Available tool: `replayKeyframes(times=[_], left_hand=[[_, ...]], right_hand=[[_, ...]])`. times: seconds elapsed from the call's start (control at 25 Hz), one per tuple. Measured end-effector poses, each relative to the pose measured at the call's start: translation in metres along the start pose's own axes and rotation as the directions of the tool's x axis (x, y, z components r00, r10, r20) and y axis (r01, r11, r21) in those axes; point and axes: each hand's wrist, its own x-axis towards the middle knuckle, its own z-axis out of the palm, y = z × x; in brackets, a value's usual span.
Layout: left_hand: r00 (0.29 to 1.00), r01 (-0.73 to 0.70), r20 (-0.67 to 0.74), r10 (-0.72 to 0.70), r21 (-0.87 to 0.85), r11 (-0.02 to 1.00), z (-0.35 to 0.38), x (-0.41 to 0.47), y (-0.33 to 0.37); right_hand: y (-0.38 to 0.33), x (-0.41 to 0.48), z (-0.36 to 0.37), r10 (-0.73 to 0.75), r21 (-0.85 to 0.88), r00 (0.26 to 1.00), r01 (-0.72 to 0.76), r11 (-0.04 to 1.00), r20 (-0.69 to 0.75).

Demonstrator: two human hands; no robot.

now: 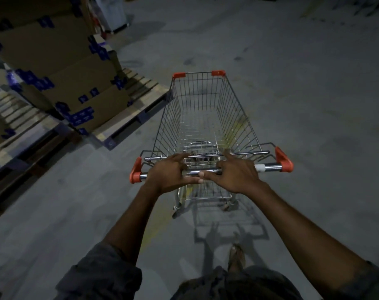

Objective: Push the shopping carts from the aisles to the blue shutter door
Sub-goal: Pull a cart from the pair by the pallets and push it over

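Observation:
An empty wire shopping cart (205,109) with orange corner caps stands on the grey concrete floor straight ahead of me. Its chrome handle bar (268,167) runs between two orange end pieces. My left hand (169,173) rests over the left half of the bar, palm down, with the fingers stretched forward over it. My right hand (236,174) lies on the right half the same way, index finger pointing ahead. The two thumbs nearly touch under the middle of the bar. No blue shutter door is in view.
Stacked cardboard boxes (60,68) with blue tape sit on a wooden pallet (127,124) close to the cart's left side. More pallets (21,144) lie further left. Open concrete floor (314,94) spreads ahead and to the right. My foot (236,256) shows below the cart.

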Motion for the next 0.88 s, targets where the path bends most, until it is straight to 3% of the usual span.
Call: replayKeyframes(times=[0.32,0.56,0.72,0.88], left_hand=[[1.000,0.011,-0.008,-0.012,-0.057,0.998,-0.011,0.078,0.037],[0.998,-0.041,-0.042,0.039,-0.037,0.998,-0.017,0.143,0.064],[0.980,-0.148,-0.133,0.149,0.022,0.989,-0.020,0.187,0.066],[0.984,-0.106,-0.134,0.120,0.106,0.989,-0.025,0.232,0.062]], right_hand=[[0.069,0.035,-0.006,0.084,0.039,0.996,-0.085,0.996,0.024],[0.138,0.065,0.002,-0.013,-0.002,0.977,0.013,1.000,-0.213],[0.158,0.086,-0.003,0.035,-0.097,0.959,-0.065,0.993,-0.282],[0.174,0.117,-0.010,0.071,-0.062,0.931,-0.099,0.993,-0.358]])
